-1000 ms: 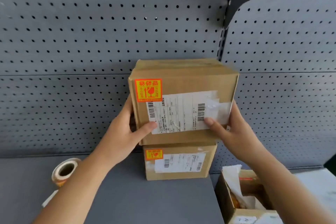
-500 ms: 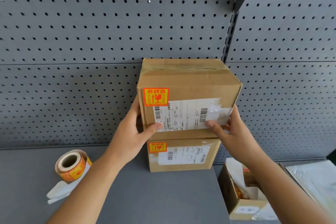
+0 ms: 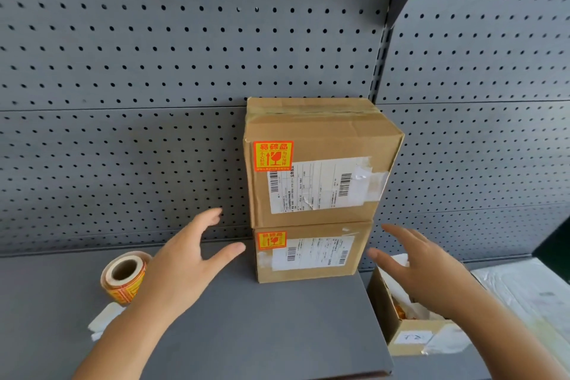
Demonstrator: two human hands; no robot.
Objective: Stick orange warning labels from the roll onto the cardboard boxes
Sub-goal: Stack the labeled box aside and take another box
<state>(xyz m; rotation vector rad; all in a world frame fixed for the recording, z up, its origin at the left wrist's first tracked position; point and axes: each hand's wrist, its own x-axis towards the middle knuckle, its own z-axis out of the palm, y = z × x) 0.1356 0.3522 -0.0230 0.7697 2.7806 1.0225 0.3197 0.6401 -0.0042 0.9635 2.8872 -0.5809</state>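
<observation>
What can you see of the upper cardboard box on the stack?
The upper box is brown cardboard, closed, taped across its top. Its front bears an orange warning label at upper left and a white shipping label with barcodes. It sits level on the smaller lower box, close before the pegboard. The left hand and right hand hover open beside the stack; neither touches the upper box.

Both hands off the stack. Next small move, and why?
Probably reach the left hand to the label roll beside it: the upper box and lower box both carry orange labels already, both hands are empty, and the open box by the right hand shows none.
</observation>
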